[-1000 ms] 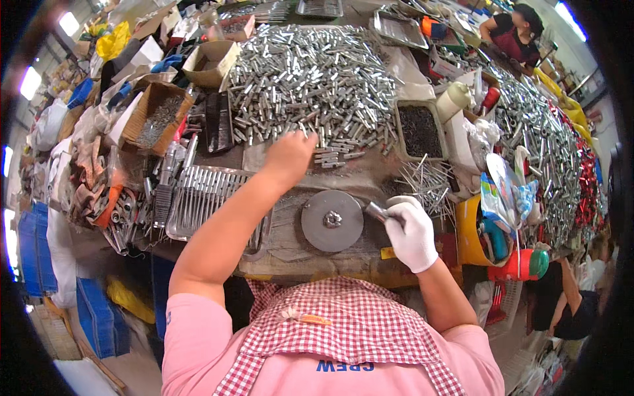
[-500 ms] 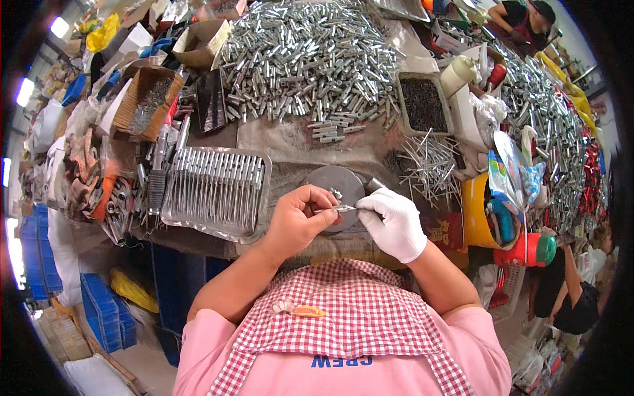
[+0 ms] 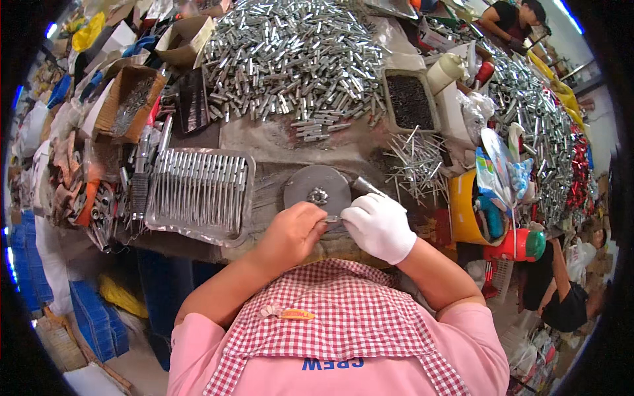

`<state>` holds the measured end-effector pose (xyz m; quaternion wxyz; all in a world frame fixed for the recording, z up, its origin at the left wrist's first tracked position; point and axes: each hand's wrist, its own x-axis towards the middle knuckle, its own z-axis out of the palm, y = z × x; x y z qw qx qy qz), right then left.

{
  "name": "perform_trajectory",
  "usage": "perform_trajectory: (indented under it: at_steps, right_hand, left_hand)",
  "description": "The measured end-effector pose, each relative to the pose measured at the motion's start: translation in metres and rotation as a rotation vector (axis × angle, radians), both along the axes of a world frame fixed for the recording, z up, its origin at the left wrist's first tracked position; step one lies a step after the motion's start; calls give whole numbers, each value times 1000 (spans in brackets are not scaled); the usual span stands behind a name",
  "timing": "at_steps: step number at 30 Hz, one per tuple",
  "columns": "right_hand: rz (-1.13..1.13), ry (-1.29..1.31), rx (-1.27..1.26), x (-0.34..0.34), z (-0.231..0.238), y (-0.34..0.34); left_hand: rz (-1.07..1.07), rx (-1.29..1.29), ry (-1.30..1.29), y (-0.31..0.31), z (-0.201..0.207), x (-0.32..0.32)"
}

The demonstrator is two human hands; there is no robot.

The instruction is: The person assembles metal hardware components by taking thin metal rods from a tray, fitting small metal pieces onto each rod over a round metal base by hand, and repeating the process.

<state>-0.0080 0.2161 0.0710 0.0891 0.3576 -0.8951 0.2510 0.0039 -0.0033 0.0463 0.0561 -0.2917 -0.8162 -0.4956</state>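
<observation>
My bare left hand point(image 3: 295, 232) and my white-gloved right hand point(image 3: 379, 224) meet just in front of a round grey metal disc point(image 3: 317, 188) on the bench. Between their fingertips they pinch a small thin metal piece point(image 3: 332, 218), which both hands grip. A slim metal rod point(image 3: 365, 185) pokes up past the gloved fingers, its grip hidden. Behind the disc lies a big heap of silver metal sleeves point(image 3: 297, 56).
A metal tray point(image 3: 198, 195) of aligned rods sits left of the disc. Loose nails point(image 3: 413, 162), a tray of dark small parts point(image 3: 409, 99), cardboard boxes point(image 3: 129, 99) and a yellow bin point(image 3: 462, 208) crowd the bench. Another person point(image 3: 512, 20) works at far right.
My left hand came back from the heap of sleeves to meet my right hand near the disc. The view tilted down, and both hands now sit closer to my body.
</observation>
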Motion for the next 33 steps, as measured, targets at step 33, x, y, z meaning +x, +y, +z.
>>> perform_trajectory:
  at_steps: [33]
  right_hand:
    - [-121,-124,-334,-29,-10,6]
  left_hand:
    - [306,-186,118,2,-45,9]
